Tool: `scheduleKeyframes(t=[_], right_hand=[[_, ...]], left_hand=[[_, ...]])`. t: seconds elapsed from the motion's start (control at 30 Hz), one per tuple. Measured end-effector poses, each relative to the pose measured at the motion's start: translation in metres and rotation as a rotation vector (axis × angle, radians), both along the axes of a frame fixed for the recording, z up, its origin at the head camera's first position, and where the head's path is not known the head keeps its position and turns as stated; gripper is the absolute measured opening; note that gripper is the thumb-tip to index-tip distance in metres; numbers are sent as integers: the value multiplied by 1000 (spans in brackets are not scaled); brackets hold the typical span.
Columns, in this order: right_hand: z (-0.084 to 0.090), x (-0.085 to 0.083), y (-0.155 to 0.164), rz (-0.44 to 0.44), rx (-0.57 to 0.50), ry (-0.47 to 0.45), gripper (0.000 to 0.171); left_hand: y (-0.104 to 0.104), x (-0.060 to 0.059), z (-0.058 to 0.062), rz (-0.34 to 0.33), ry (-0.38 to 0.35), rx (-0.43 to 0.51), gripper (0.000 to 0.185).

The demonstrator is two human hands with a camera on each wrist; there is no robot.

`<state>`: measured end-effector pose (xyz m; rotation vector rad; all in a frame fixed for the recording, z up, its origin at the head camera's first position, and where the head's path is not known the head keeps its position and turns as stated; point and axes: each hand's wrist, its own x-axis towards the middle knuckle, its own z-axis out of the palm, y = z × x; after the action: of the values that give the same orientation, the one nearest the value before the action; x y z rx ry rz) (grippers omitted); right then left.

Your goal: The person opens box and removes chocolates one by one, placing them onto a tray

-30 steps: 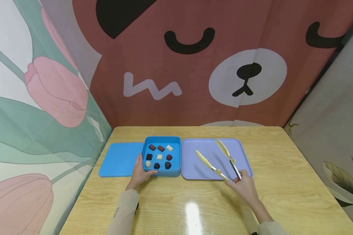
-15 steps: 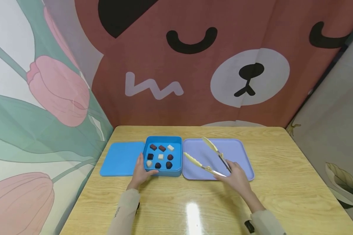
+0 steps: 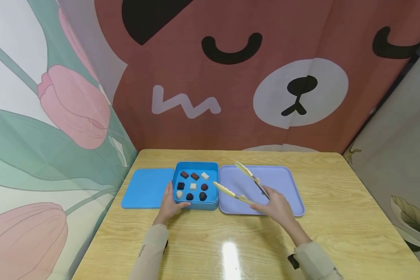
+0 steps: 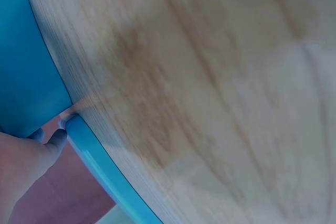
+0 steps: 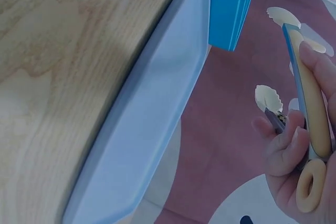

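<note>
Tongs (image 3: 256, 181) were gripped by the right hand (image 3: 276, 207), a box (image 3: 204, 205) at their nine o'clock touched by the left hand (image 3: 169, 206), fingers extended

Location type: indoor, screened tabletop station. A wood-grain bench (image 3: 192, 241) with rounded rear corners provides the work surface. Three sides are bounded by printed sheeting: a rear hanging (image 3: 234, 85) with a large cartoon bear face, a left hanging (image 3: 56, 163) with pink tulips, and a right hanging (image 3: 395, 155) with leaf motifs. Creases show in the rear hanging. Whether the surrounding premises are a home, office or studio cannot be determined.
</note>
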<state>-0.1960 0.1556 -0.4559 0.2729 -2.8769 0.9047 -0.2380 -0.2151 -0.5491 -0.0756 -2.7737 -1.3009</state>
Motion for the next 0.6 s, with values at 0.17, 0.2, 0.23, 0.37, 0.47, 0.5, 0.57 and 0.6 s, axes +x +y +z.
scheduleKeyframes(t=[0.17, 0.2, 0.23, 0.37, 0.47, 0.5, 0.57, 0.6], right_hand=[[4, -5, -3, 11, 5, -25, 95], [5, -6, -4, 15, 11, -23, 95], [5, -7, -5, 20, 19, -20, 94], [10, -11, -11, 51, 54, 2, 91], [13, -14, -16, 73, 76, 18, 90], [14, -15, -18, 78, 82, 20, 90], [16, -18, -22, 87, 98, 27, 90], [16, -19, -24, 92, 105, 28, 90]], left_hand=[[0, 1, 0, 2, -8, 2, 117], [0, 1, 0, 2, -9, 2, 117], [0, 1, 0, 1, -13, 2, 117], [1, 0, 0, 1, -14, 6, 117], [0, 0, 0, 4, -9, 9, 118], [0, 0, 0, 4, -8, 6, 118], [1, 0, 1, 6, -13, 5, 117], [1, 0, 1, 4, -13, 0, 118]])
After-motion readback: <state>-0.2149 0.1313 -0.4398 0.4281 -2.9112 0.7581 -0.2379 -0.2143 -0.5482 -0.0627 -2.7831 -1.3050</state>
